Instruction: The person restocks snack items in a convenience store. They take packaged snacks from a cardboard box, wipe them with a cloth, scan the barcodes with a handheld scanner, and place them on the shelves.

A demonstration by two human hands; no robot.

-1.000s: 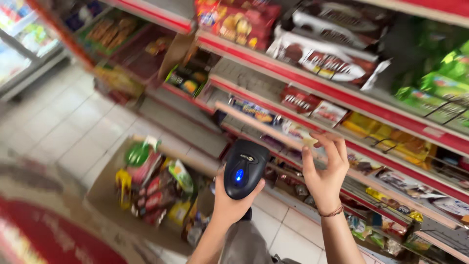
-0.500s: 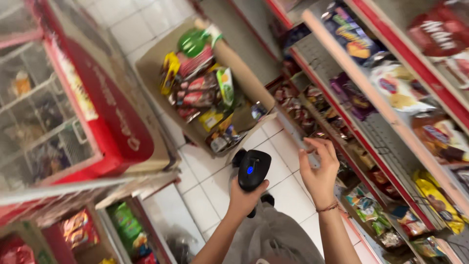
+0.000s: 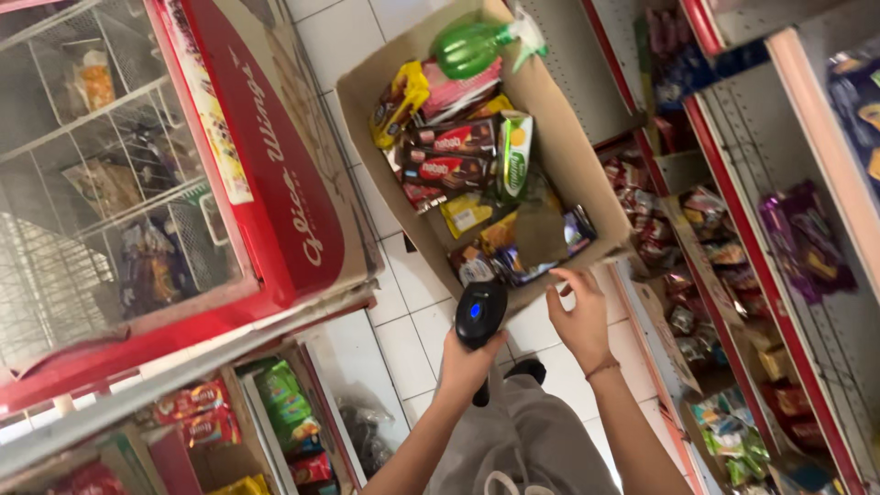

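Head view: my left hand (image 3: 467, 362) clenches the black handheld barcode scanner (image 3: 479, 321), aimed past my fingertips; my right hand (image 3: 579, 316), fingers released, reaches near the brown cardboard box of snack packets (image 3: 559, 137).

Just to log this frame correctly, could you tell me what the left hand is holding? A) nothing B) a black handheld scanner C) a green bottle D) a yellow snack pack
B: the left hand grips a black scanner with a blue light on it, held over the edge of the cardboard box; the right hand is open and holds nothing.
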